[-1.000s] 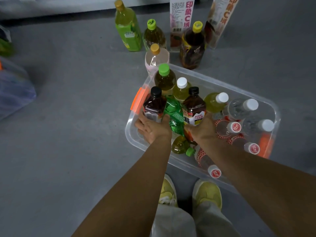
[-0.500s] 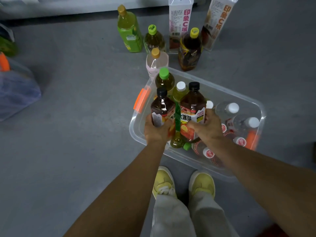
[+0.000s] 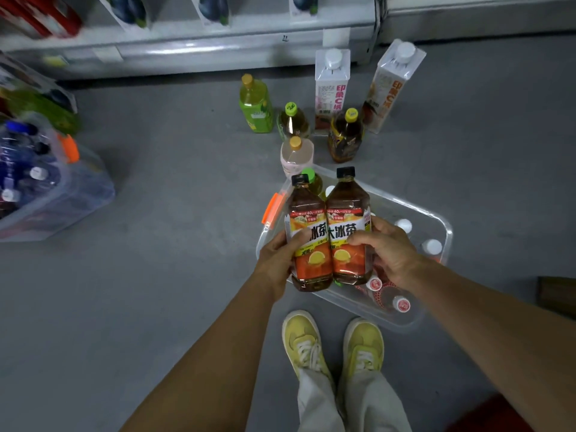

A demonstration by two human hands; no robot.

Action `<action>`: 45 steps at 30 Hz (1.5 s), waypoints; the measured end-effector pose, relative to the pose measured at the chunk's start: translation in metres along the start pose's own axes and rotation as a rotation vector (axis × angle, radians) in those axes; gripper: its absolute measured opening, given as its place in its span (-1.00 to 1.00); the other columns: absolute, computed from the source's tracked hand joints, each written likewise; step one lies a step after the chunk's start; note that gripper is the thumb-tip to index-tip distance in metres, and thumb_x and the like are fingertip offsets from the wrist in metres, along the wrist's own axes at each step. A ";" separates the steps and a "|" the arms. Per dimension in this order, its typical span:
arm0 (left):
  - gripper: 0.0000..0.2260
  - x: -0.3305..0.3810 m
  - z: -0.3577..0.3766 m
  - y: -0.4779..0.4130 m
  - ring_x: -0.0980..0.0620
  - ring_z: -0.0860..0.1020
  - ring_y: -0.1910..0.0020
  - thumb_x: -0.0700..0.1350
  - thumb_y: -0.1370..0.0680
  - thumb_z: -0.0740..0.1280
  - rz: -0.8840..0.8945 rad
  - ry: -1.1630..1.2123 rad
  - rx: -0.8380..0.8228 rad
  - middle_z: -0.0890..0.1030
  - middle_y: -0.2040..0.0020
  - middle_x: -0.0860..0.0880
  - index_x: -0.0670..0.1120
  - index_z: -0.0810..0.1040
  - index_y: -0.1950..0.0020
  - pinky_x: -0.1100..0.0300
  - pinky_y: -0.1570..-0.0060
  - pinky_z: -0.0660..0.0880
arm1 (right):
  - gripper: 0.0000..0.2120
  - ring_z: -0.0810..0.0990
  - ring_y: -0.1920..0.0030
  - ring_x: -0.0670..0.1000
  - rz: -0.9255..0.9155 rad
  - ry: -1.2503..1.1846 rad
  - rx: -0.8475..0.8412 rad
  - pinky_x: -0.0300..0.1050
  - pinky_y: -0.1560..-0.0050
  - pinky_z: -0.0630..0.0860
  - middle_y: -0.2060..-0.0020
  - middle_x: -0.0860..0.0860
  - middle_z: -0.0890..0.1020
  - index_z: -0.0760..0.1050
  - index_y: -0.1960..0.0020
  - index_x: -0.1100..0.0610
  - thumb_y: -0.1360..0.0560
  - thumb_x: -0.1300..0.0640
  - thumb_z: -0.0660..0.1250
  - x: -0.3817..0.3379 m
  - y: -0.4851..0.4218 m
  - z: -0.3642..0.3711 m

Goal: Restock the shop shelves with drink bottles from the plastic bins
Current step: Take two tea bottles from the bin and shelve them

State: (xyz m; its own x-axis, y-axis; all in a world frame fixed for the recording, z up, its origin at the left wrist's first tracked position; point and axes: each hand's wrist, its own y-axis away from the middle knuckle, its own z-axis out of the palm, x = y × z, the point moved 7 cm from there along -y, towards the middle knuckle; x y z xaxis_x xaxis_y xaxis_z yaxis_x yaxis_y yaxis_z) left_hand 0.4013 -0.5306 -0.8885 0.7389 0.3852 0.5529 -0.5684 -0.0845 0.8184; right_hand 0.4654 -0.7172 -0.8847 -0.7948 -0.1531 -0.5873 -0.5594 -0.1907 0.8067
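Two brown tea bottles [image 3: 308,266] [image 3: 347,266] hang above the clear bin [image 3: 442,232], four other bottles [image 3: 255,104] [image 3: 293,123] [image 3: 344,138] [image 3: 296,154] and two cartons [image 3: 332,85] [image 3: 389,88] stand beyond it, a second bin [image 3: 78,194] lies left of it, and two yellow shoes [image 3: 304,341] [image 3: 363,344] stand before it.

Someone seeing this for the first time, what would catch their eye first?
The hands in the middle: the left hand grips the left tea bottle and the right hand the right tea bottle, upright and side by side over the clear bin. Beyond, two white cartons stand on the floor before the shelf. A second bin of blue-capped bottles sits far left.
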 end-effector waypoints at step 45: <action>-0.11 0.375 0.139 0.458 -0.05 0.67 -0.06 -0.12 -0.09 0.66 0.609 0.023 -0.081 0.63 -0.17 -0.08 -0.02 0.33 -0.34 0.09 0.10 0.63 | -0.08 0.67 -0.02 0.04 -0.618 -0.016 0.040 -0.03 0.08 0.63 -0.07 0.05 0.64 0.34 -0.27 0.09 -0.01 -0.06 0.64 -0.402 0.462 0.031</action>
State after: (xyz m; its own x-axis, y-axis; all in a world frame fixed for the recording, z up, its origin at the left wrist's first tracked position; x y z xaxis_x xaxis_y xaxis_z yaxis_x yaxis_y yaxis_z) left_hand 0.4681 -0.5531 -0.2843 0.2651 0.3094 0.9133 -0.9124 -0.2258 0.3413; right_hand 0.5192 -0.7135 -0.2743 -0.3244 -0.0113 -0.9459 -0.9256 -0.2026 0.3198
